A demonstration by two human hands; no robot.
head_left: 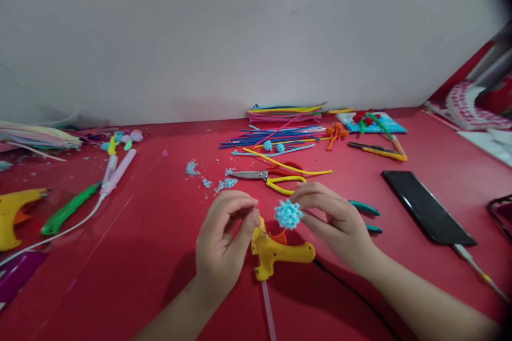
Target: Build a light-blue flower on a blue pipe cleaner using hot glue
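Observation:
My right hand (340, 224) pinches a small fluffy light-blue pom-pom (288, 214) between thumb and fingertips, just above the red table (160, 256). My left hand (224, 242) is closed in a pinch beside it, fingertips near the nozzle of a yellow glue gun (278, 251) that lies on the table between my hands. What the left fingers hold is too small to make out. A glue stick pokes out of the gun's back toward me.
Scissors (268, 176) with yellow and red handles lie behind my hands, beside light-blue trimmings (208, 178). Pipe cleaners (280, 128) are piled by the white partition. A black phone (428, 205), teal-handled pliers (366, 216), a second glue gun (12, 213) and a pink tool (116, 173) lie around.

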